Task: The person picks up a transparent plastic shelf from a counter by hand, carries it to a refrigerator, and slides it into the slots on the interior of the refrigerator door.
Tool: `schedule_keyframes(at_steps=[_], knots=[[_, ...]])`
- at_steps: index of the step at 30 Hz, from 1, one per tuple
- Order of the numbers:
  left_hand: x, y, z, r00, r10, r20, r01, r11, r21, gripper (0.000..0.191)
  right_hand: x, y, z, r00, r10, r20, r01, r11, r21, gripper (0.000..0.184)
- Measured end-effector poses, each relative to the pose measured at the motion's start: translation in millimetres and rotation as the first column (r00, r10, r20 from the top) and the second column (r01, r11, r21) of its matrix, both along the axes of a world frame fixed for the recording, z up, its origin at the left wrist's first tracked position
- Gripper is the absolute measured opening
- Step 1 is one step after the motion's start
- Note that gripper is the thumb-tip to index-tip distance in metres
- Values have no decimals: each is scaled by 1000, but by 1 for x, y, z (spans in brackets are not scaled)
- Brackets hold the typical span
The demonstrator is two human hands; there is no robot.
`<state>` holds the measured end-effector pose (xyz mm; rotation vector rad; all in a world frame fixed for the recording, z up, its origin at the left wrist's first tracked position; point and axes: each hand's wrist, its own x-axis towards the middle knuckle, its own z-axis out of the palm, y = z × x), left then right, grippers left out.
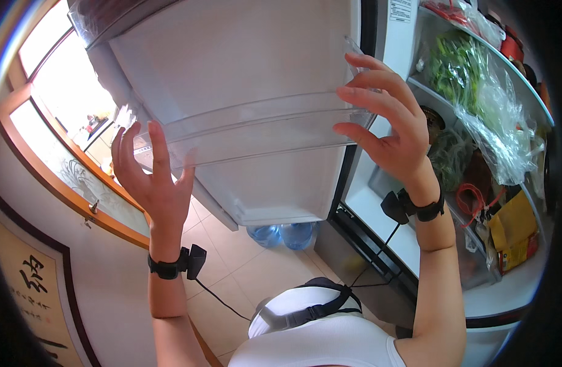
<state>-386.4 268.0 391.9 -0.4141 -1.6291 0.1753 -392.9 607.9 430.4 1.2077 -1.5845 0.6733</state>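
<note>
A clear plastic refrigerator door shelf [262, 126] spans the white inner side of the open refrigerator door [281, 183]. At its left end, my left hand [154, 172] grips the bin, with the thumb seen partly through the plastic. My right hand [388, 114] holds the opposite end, the thumb low and the fingers spread over the upper edge. Both wrists wear black bands with small cabled devices. Whether the shelf is seated on the door cannot be told.
The open refrigerator at right holds bagged green vegetables [460, 73], a yellow package [512, 222] and red string [471, 199]. Large blue water bottles [281, 236] stand on the tiled floor behind the door. A wood-framed glass door [79, 179] and framed calligraphy [33, 284] are at left.
</note>
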Motion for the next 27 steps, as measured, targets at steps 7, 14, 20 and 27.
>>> schedule_keyframes(at_steps=[7, 14, 20, 27], knots=[[-4, -14, 6, 995, 80, 58, -79, 997, -21, 104, -19, -11, -1, 999, 39, 9, -39, 999, -25, 44], [-44, -20, -12, 997, -61, 54, 63, 998, -24, 107, -30, -20, -15, 982, -176, 64, 171, 983, 70, 39], [-44, -18, -20, 995, -99, 11, 99, 995, -20, 105, -16, -22, -6, 982, -191, -14, 191, 981, 29, 34], [-35, -28, -35, 996, -62, 65, 67, 995, -68, 91, 1, -21, -13, 970, -243, -28, 245, 965, 94, 38]])
